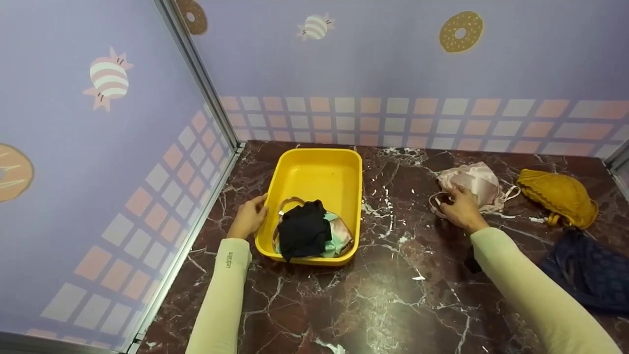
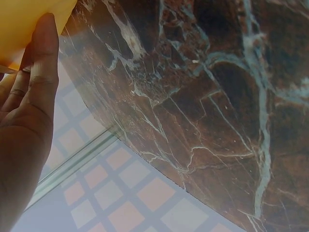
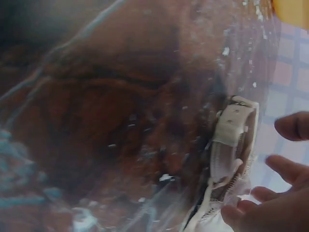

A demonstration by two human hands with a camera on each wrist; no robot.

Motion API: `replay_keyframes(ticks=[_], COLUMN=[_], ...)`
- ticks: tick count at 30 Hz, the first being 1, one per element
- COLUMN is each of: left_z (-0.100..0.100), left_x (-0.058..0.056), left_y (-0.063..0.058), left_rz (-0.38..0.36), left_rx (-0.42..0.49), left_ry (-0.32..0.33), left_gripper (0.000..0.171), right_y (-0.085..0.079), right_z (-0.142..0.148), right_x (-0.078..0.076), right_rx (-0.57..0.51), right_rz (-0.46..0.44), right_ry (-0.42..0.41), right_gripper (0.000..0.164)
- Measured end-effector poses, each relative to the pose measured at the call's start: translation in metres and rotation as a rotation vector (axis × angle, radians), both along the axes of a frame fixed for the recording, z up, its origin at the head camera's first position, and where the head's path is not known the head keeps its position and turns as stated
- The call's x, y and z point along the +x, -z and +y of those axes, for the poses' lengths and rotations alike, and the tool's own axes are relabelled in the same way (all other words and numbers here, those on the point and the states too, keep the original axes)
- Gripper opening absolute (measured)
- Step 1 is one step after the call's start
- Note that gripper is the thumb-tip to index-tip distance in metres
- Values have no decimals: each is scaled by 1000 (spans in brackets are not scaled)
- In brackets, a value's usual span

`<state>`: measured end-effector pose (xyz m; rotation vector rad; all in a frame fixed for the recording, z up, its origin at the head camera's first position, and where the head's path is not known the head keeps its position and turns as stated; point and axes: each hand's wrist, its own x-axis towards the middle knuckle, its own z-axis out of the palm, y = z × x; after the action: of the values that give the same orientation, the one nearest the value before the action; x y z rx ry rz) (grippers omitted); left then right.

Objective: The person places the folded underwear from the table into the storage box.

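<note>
Left hand (image 1: 249, 216): Fingers nearly straight, loosely spread, resting against the left side of the yellow tub; no garment is in them, and how firmly they press cannot be told.
Yellow tub (image 1: 319, 174): Sits on the dark marbled table (image 1: 373, 295), its far half bare.
In the tub: A black garment (image 1: 303, 228) lies at the near end, partly over a mint-and-pink one (image 1: 340, 236); these look like the finished share of the work.
Right hand (image 1: 462, 209): Fingers bent and parted at the near left of the pale pink bra; the wrist view shows a clear gap between thumb and forefinger, lower fingertips (image 3: 231, 215) touching the lacy edge. No firm grip is evident.
Pale pink bra (image 1: 479, 182): On the table, well apart from the tub, its cups beyond the fingers and a strap loop beside the thumb; apparently the piece in hand.
Far right: A mustard bra (image 1: 560, 194) and a navy lacy garment (image 1: 589, 270) lie outside the tub, seemingly left to be dealt with.
</note>
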<state>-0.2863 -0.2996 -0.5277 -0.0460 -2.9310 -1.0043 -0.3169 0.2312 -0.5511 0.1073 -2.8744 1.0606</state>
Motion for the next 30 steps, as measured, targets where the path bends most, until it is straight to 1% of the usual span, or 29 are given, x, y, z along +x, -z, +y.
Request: replay_keyframes(ticks=[5, 8, 15, 21, 25, 30], left_z=[2, 1, 1, -1, -1, 0], left_x=[-1, -1, -2, -1, -1, 0], left_y=[-2, -2, 1, 2, 2, 1], left_rz=[-9, -11, -17, -5, -15, -20], left_rx=[1, 0, 3, 13, 21, 24], left_ry=[2, 2, -15, 5, 11, 14], left_gripper=[44, 44, 44, 44, 45, 45], right_y=[7, 10, 12, 14, 16, 13], right_z=[1, 0, 0, 0, -2, -5], right_x=[5, 9, 19, 27, 33, 42], right_rx=[19, 18, 11, 20, 7, -7], right_rz=[-49, -58, 2, 21, 17, -18], right_ry=[-45, -66, -102, -122, -146, -193], right_gripper=[48, 44, 31, 23, 19, 12])
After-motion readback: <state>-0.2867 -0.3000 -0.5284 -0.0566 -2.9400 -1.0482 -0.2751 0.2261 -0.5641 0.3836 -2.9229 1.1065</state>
